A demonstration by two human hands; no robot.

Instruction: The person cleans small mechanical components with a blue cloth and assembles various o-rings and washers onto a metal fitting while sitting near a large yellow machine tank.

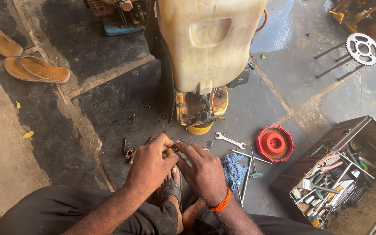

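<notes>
My left hand (pixel 151 163) and my right hand (pixel 203 169) meet over the stone floor, just in front of my crossed legs. Their fingertips pinch a small metal part (pixel 175 147) between them; its shape is too small to tell. An orange band sits on my right wrist. Straight ahead stands a cream plastic tank (pixel 207 41) on a yellow and orange engine base (pixel 201 111). A small metal fitting (pixel 130 153) lies on the floor left of my left hand.
A spanner (pixel 230 140), a red round cap (pixel 274 143), a blue rag (pixel 234 170) and thin rods lie to the right. A brown toolbox (pixel 336 178) holds several tools. A sprocket (pixel 362 48) lies far right, sandals (pixel 35 68) far left. Small rings dot the floor.
</notes>
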